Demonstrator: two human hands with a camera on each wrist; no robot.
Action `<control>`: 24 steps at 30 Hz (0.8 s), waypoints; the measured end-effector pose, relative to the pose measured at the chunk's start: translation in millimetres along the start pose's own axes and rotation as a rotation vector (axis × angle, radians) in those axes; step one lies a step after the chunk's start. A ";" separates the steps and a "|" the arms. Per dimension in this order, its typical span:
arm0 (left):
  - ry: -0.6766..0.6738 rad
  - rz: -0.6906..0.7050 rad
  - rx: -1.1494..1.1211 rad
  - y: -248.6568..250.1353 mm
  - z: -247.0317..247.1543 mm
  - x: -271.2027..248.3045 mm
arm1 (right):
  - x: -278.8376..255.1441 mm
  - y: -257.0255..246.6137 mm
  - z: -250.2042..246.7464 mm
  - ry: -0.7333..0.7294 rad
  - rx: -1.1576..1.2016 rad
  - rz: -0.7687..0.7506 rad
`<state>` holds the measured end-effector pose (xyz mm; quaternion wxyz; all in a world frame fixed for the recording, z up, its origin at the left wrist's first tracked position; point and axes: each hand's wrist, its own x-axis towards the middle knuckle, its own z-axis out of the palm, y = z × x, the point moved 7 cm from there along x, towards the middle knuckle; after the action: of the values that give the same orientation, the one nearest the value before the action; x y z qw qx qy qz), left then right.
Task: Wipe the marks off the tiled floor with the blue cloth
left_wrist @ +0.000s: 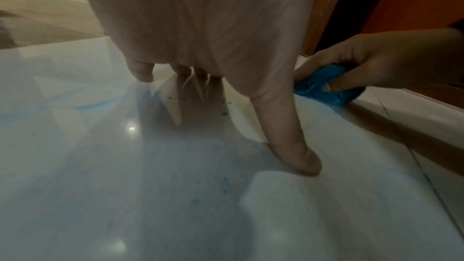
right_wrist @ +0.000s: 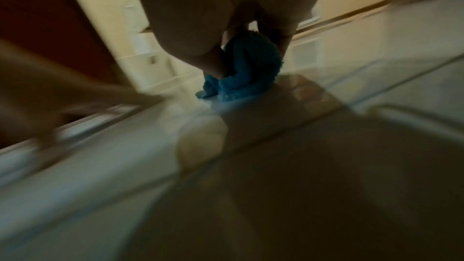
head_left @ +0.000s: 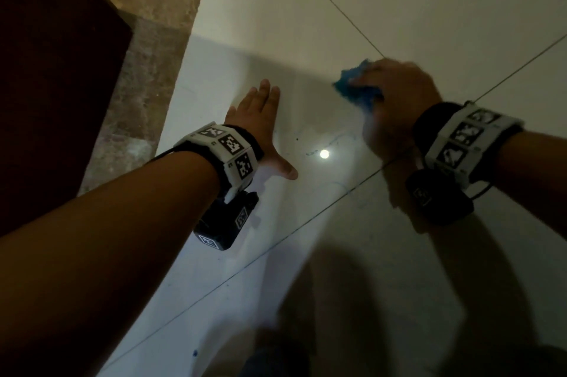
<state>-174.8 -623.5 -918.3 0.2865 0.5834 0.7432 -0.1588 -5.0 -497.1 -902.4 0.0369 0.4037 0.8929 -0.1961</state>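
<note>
My right hand point(head_left: 395, 91) grips a bunched blue cloth point(head_left: 352, 85) and presses it on the glossy white tiled floor point(head_left: 306, 24). The right wrist view shows the blue cloth point(right_wrist: 246, 70) wadded under curled fingers, blurred by motion. My left hand point(head_left: 260, 119) lies flat on the floor with straight, spread fingers, to the left of the cloth. In the left wrist view the thumb point(left_wrist: 293, 142) presses the tile and the cloth point(left_wrist: 323, 86) shows at the right. Faint blue marks point(head_left: 334, 142) run across the tile between both hands, with more smudges point(left_wrist: 95, 106) near the left fingers.
A brown marble threshold strip point(head_left: 147, 54) and a dark wooden door point(head_left: 46, 70) border the floor on the left. A lamp reflection point(head_left: 324, 153) glints on the tile. Grout lines point(head_left: 337, 11) cross the floor. A blue spot point(head_left: 195, 352) lies near the bottom.
</note>
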 end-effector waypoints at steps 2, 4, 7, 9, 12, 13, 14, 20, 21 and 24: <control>-0.004 -0.004 -0.002 -0.5 -0.1 0.0 | -16.2 -28.4 10.3 -0.041 0.045 -0.093; -0.003 -0.002 -0.001 0.4 -0.1 -0.4 | -23.4 -40.9 16.2 -0.082 0.052 -0.176; -0.013 0.002 0.019 -0.2 0.7 -2.1 | -3.1 -12.2 1.6 -0.021 0.080 -0.106; -0.023 -0.007 0.029 0.9 0.2 -2.8 | 14.7 17.2 -11.7 0.035 0.084 0.007; -0.030 0.014 0.013 13.7 -2.7 0.4 | 14.1 15.1 -9.0 0.039 0.030 0.062; -0.035 0.029 0.012 17.4 -2.6 2.6 | 6.1 -0.8 -3.9 0.060 0.050 0.011; -0.042 0.043 0.019 19.1 -1.4 5.0 | -4.3 -22.2 1.6 0.067 0.078 -0.061; -0.024 0.058 0.041 16.9 4.6 10.3 | 0.0 -45.7 15.8 0.005 0.056 -0.164; -0.020 0.057 0.039 16.6 4.3 10.8 | 12.5 -35.5 7.8 0.060 0.085 -0.118; -0.014 0.058 0.018 15.9 3.4 11.6 | 41.7 -8.3 -8.5 0.079 0.108 -0.015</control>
<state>-160.5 -612.2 -926.5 0.2907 0.6061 0.7226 -0.1612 -38.4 -469.3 -901.2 -0.0217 0.4058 0.8848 -0.2280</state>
